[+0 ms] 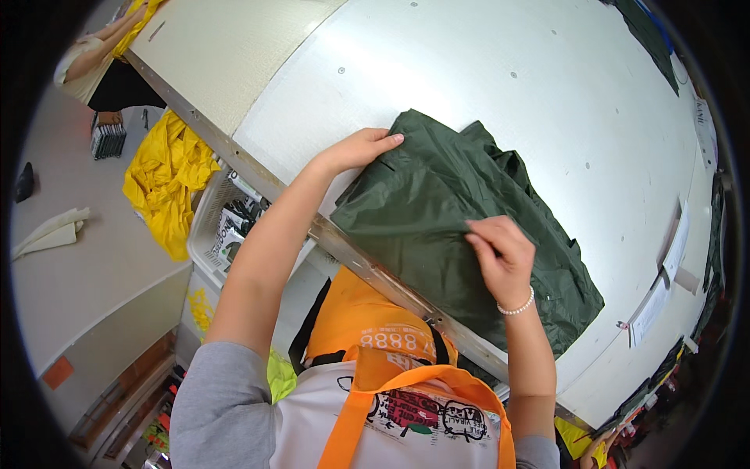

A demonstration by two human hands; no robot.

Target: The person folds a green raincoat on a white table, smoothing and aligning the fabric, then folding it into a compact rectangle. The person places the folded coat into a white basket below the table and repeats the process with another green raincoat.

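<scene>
A dark green, thin, slightly shiny piece of folded fabric (414,203) lies on the pale worktable and reaches over its near edge. Its exact kind does not show. My left hand (359,148) grips its far left corner, the thumb lying along the edge and the other fingers partly hidden. Over the middle of the fabric, my right hand (504,254) is closed in a pinch on a small fold, with a beaded bracelet at the wrist. Creases run from this pinch toward the left. The fabric's right part is bunched and wrinkled.
The white worktable (484,47) spreads ahead. Below its left edge stands a white basket (205,227) of small packets, beside a heap of yellow fabric (168,180). Another person's arm (98,51) handles yellow fabric at the far left. Papers (650,313) lie at the right.
</scene>
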